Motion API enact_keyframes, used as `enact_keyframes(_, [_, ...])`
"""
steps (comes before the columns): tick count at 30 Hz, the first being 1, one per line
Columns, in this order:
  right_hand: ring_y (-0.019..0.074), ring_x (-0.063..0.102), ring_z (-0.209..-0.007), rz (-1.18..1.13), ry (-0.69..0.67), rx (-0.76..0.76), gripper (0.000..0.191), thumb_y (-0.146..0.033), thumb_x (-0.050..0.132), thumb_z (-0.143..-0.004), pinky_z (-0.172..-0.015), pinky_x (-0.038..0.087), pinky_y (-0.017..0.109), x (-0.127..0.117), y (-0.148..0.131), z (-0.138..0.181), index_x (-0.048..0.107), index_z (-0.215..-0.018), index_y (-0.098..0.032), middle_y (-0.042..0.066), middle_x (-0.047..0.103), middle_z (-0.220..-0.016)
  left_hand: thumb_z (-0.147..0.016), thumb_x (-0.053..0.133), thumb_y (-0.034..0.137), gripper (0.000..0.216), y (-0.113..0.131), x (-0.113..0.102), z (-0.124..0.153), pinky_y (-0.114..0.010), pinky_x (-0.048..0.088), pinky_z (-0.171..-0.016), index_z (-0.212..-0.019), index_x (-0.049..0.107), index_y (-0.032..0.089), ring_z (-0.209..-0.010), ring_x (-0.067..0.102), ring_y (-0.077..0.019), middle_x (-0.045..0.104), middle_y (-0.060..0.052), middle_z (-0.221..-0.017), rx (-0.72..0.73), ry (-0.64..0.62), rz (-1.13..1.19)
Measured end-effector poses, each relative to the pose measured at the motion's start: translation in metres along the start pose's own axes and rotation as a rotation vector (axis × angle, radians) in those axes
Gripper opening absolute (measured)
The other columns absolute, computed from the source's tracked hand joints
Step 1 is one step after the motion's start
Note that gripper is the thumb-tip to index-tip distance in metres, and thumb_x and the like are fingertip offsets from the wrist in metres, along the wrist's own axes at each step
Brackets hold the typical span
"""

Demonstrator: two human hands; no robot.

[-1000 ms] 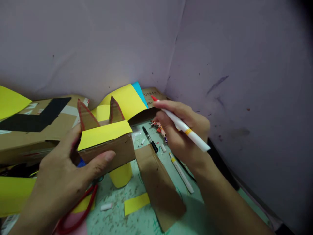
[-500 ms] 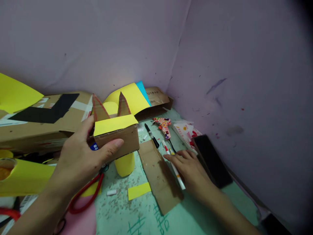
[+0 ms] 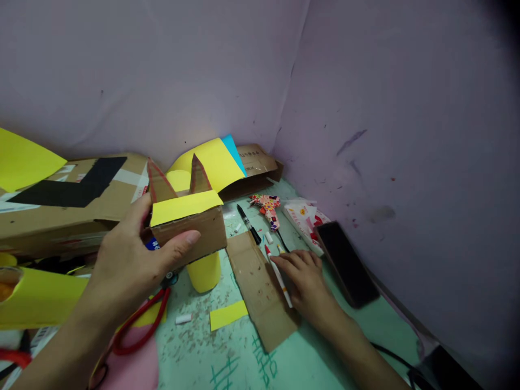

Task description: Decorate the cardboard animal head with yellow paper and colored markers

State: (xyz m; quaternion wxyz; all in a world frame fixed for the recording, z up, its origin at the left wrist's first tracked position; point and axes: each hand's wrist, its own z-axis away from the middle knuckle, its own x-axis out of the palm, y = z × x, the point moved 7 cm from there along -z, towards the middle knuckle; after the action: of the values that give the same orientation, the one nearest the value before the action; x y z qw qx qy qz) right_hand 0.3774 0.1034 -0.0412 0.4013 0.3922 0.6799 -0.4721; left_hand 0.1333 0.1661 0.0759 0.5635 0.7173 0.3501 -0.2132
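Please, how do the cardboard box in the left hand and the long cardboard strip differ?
The box is held by the left hand; the strip lies flat on the table. The box carries yellow paper and two pointed pieces; the strip carries neither. Both are brown cardboard.

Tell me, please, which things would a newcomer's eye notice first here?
Probably the cardboard box, held up in the left hand left of centre, with two red-edged triangles rising above it. Next, perhaps, the large yellow sheet at the back, beyond the box, and the red-tipped marker at the fingers of the right hand.
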Motion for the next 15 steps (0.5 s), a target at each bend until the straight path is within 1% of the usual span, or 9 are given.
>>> enact_keyframes(2, [0.0242,0.051,-0.093,-0.015,0.117,-0.056,0.044,0.003,0.046,-0.065,-0.082,0.034,0.043,-0.01,-0.004,0.002,0.067,-0.096,-0.02,0.008,0.067,-0.097,-0.072,0.067,0.041,0.063,0.001,0.0,0.0,-0.028,0.046,-0.079,-0.129,0.049,0.021,-0.089,0.06,-0.0192,0.068,0.001,-0.109,-0.009,-0.009,0.003])
enact_keyframes(3, [0.0233,0.051,-0.09,-0.025,0.147,-0.094,0.039,0.002,0.046,-0.066,-0.081,0.035,0.043,-0.012,-0.008,0.003,0.068,-0.09,-0.021,0.007,0.068,-0.092,-0.072,0.067,0.041,0.062,0.002,0.0,0.0,-0.027,0.046,-0.078,-0.129,0.05,0.02,-0.089,0.061,-0.0194,0.068,0.0,-0.109,-0.003,-0.01,-0.006])
enact_keyframes(5, [0.0218,0.052,-0.085,-0.048,0.153,-0.169,0.035,0.001,0.047,-0.068,-0.081,0.035,0.044,-0.013,-0.017,0.003,0.069,-0.083,-0.022,0.005,0.067,-0.086,-0.073,0.068,0.04,0.061,0.003,-0.001,0.0,-0.026,0.046,-0.077,-0.127,0.05,0.018,-0.09,0.061,-0.0193,0.067,-0.001,-0.109,0.023,-0.011,-0.018])
enact_keyframes(8, [0.0212,0.053,-0.082,-0.086,0.153,-0.22,0.034,0.0,0.048,-0.068,-0.084,0.035,0.046,-0.01,-0.024,0.003,0.069,-0.081,-0.023,0.003,0.068,-0.082,-0.075,0.067,0.039,0.059,0.004,0.0,0.0,-0.025,0.047,-0.077,-0.127,0.05,0.016,-0.091,0.061,-0.0187,0.066,-0.002,-0.111,0.056,-0.031,0.0])
enact_keyframes(11, [0.0213,0.056,-0.08,-0.103,0.219,-0.212,0.033,0.001,0.047,-0.07,-0.086,0.036,0.049,-0.013,-0.021,0.006,0.068,-0.08,-0.024,0.002,0.068,-0.078,-0.075,0.066,0.04,0.059,0.002,0.001,-0.002,-0.028,0.048,-0.078,-0.126,0.049,0.017,-0.094,0.061,-0.0206,0.066,-0.004,-0.113,0.077,-0.069,0.069])
enact_keyframes(13, [0.0211,0.058,-0.079,-0.092,0.279,-0.225,0.033,0.001,0.046,-0.071,-0.088,0.036,0.05,-0.021,-0.017,0.011,0.066,-0.08,-0.024,0.001,0.067,-0.077,-0.075,0.066,0.039,0.057,-0.001,0.002,-0.004,-0.031,0.048,-0.082,-0.126,0.049,0.018,-0.097,0.06,-0.0223,0.065,-0.005,-0.115,0.086,-0.074,0.135])
enact_keyframes(15, [0.0205,0.06,-0.078,-0.091,0.313,-0.298,0.033,0.001,0.046,-0.072,-0.089,0.038,0.05,-0.035,-0.021,0.015,0.065,-0.083,-0.024,0.001,0.067,-0.078,-0.073,0.067,0.037,0.057,-0.005,0.002,-0.005,-0.034,0.047,-0.086,-0.124,0.049,0.018,-0.1,0.059,-0.0236,0.063,-0.006,-0.118,0.088,-0.065,0.224])
